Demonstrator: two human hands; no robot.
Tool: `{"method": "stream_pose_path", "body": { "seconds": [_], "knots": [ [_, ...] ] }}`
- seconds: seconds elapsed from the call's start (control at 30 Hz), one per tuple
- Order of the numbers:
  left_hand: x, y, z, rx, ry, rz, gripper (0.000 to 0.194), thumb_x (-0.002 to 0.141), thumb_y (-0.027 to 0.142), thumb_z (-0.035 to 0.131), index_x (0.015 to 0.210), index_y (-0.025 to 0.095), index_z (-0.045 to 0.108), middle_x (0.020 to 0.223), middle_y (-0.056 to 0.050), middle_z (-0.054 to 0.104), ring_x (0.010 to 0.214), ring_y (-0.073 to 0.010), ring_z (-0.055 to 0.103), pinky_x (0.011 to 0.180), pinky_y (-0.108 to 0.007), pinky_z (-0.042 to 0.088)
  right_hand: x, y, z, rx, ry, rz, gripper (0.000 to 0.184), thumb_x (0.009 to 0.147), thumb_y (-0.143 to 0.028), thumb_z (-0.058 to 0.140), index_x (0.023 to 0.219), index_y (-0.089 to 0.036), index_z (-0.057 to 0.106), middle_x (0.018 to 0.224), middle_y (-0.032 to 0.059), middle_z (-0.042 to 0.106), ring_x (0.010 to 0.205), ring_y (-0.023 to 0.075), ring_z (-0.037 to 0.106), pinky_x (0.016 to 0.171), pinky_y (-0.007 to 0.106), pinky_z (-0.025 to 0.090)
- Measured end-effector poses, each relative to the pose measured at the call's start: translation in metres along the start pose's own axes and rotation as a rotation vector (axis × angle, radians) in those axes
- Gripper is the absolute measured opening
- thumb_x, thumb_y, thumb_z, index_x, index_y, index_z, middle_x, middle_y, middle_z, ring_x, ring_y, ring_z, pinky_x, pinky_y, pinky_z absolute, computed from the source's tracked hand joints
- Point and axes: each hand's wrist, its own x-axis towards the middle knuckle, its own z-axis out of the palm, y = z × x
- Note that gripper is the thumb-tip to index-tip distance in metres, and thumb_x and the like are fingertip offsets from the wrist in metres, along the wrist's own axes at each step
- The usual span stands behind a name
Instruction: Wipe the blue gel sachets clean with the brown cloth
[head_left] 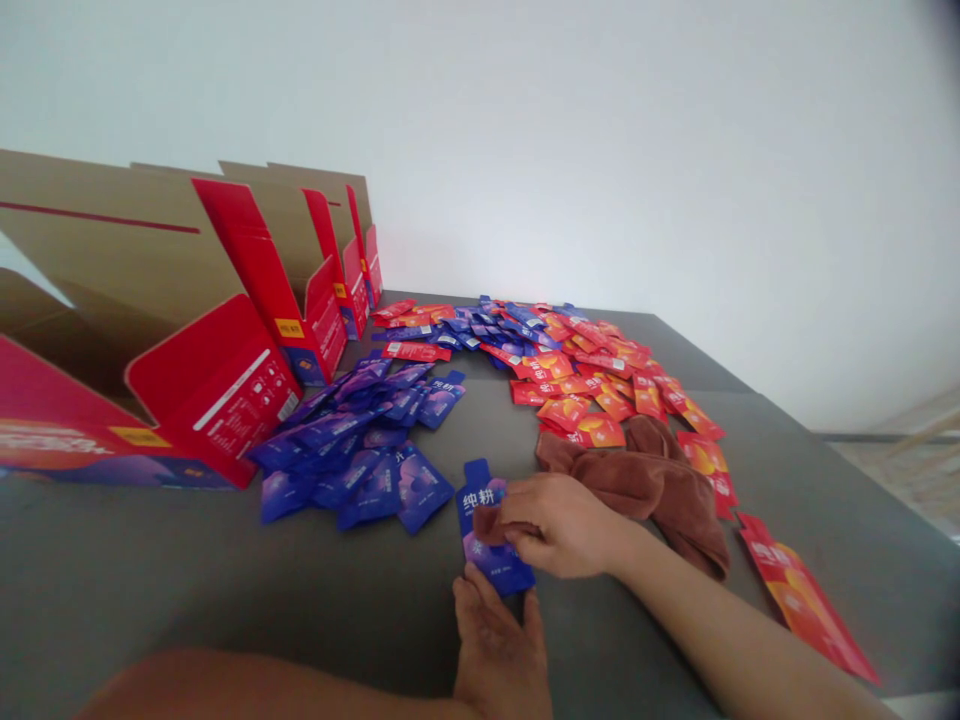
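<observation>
A blue sachet [480, 505] with white characters lies flat on the grey table [187, 590] in front of me. My left hand [499, 650] rests below it, fingertips pinning its lower edge. My right hand [559, 522] is closed on a corner of a brown cloth [660, 485] and presses that corner onto the middle of the sachet. The cloth trails away to the right behind the hand. Left of the sachet sits a pile of several blue sachets [352, 440].
Several open red and cardboard boxes [217, 385] stand in a row along the left side. A spread of mixed red and blue sachets [570, 355] covers the far middle. Loose red sachets [806, 600] lie at the right near the table's edge.
</observation>
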Motion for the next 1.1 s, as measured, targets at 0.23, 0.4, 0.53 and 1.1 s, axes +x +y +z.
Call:
{"method": "stream_pose_path", "body": {
  "seconds": [0.23,0.4,0.53,1.1],
  "knots": [
    [0.000,0.002,0.005,-0.041,0.010,-0.026,0.040,0.075,0.010,0.051,0.105,0.036,0.057,0.113,-0.016,0.062,0.107,-0.0274,0.055,0.092,-0.049,0.040,0.007,0.001,0.007,-0.047,0.055,0.072,0.024,0.090,-0.026,0.041,0.104,-0.024,0.060,0.092,0.0030,0.062,0.084,0.0145,0.055,0.071,0.025,0.035],
    [-0.001,0.007,0.009,0.047,0.016,-0.010,0.038,0.076,0.012,0.049,0.106,0.035,0.057,0.112,-0.016,0.063,0.106,-0.0292,0.055,0.091,-0.052,0.039,0.005,0.010,0.006,-0.085,0.094,0.214,0.023,0.088,-0.022,0.041,0.099,-0.022,0.061,0.089,0.0036,0.062,0.081,0.0146,0.055,0.071,0.025,0.036],
    [0.001,0.006,0.005,0.086,0.010,-0.002,0.036,0.077,0.016,0.050,0.106,0.035,0.057,0.110,-0.017,0.064,0.104,-0.0297,0.057,0.089,-0.051,0.040,0.000,0.006,-0.001,-0.052,0.044,0.127,0.020,0.083,-0.018,0.045,0.091,-0.020,0.063,0.084,0.0028,0.061,0.078,0.0139,0.055,0.069,0.024,0.035],
    [0.000,0.002,0.000,0.077,0.011,0.009,0.039,0.076,0.013,0.052,0.107,0.036,0.055,0.111,-0.016,0.063,0.105,-0.0288,0.056,0.089,-0.049,0.042,0.002,0.010,0.000,-0.051,0.057,0.203,0.021,0.085,-0.020,0.043,0.092,-0.019,0.063,0.085,0.0044,0.062,0.081,0.0154,0.055,0.071,0.025,0.036]
  ]
}}
